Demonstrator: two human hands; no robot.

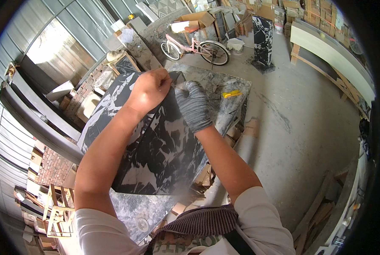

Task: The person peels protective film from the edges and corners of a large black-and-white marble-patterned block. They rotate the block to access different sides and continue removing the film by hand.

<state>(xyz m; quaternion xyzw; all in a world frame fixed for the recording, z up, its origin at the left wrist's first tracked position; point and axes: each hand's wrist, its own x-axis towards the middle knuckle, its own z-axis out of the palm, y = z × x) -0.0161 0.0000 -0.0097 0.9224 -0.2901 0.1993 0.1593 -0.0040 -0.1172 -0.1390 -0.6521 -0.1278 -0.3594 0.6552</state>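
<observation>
A black slab with white marble veining (156,157) lies across the work table in front of me, with a dark seam or edge running along it. My bare left hand (149,90) is closed in a fist over the far part of the slab. Close beside it, my right hand (193,106), in a grey knitted glove, is also closed, thumb and fingers together near the slab's far right edge. Whatever either hand grips is hidden by the fingers. A small yellow tool (231,94) lies on the dusty table top (224,80), right of the gloved hand.
A pink bicycle (194,47) stands beyond the table. A black-and-white marbled pillar (263,40) rises from the floor at the far right, near a long pale panel on a wooden frame (326,57). Grey beams (41,114) stand on the left, with a small wooden frame (60,210) nearer.
</observation>
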